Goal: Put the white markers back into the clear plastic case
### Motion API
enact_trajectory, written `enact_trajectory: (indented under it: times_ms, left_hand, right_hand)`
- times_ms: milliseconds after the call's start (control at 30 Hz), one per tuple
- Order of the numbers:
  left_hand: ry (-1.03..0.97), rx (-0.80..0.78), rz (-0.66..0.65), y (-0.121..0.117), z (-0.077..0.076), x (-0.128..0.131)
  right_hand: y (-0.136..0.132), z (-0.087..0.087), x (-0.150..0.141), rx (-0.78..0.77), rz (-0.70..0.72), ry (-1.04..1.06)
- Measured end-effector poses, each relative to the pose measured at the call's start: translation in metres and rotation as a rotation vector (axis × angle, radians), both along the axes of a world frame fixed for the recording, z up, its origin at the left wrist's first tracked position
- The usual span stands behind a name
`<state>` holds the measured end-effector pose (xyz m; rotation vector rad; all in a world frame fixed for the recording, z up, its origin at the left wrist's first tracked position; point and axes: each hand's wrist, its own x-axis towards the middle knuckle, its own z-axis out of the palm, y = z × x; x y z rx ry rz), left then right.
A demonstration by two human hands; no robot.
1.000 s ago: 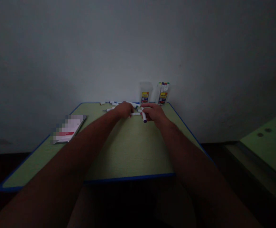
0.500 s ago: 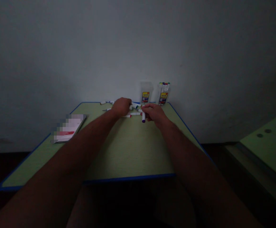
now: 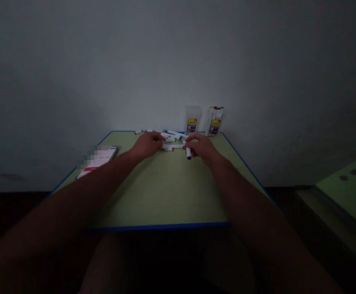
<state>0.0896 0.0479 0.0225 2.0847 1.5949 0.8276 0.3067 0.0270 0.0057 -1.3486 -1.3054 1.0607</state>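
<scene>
My right hand (image 3: 200, 145) is closed around a white marker (image 3: 188, 152) with a dark purple end pointing down toward me. My left hand (image 3: 149, 145) hovers low over the loose markers, thumb and forefinger slightly apart at their left side; its other fingers are hidden. Beneath and beyond the hands lie several white markers with coloured ends. One is a marker with a pink-red end (image 3: 167, 149) close to my left fingertips. Farther back rests a blue-ended marker (image 3: 174, 134).
A clear plastic case (image 3: 192, 118) with a yellow label stands at the table's back edge. Beside it is a second clear case (image 3: 215, 121) holding several markers. A phone-like flat device (image 3: 100, 158), partly pixelated, lies at the left of the green, blue-edged table (image 3: 168, 196).
My left hand has drawn back to the left from the markers, and its thumb and forefinger now show. My right hand keeps the purple-ended marker. The view has shifted slightly.
</scene>
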Motion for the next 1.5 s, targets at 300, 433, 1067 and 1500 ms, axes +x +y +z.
enact_trajectory:
  times_ms: [300,433,1067,1500]
  left_hand:
    - [-0.573,-0.277,0.03,-0.038,-0.029,-0.009]
    - [-0.83,-0.378,0.059,-0.041,-0.028,-0.011]
    - [-0.998,-0.494,-0.022,-0.037,-0.025,-0.021]
    - [-0.959,-0.57,-0.045,-0.042,-0.023,-0.019]
  right_hand:
    - [-0.004,-0.003,-0.006,0.012,0.03,-0.019]
    - [-0.006,-0.004,-0.01,0.018,0.028,-0.021]
    - [-0.007,-0.01,-0.02,-0.002,0.037,-0.012]
    - [-0.014,-0.003,-0.024,-0.083,0.05,0.079]
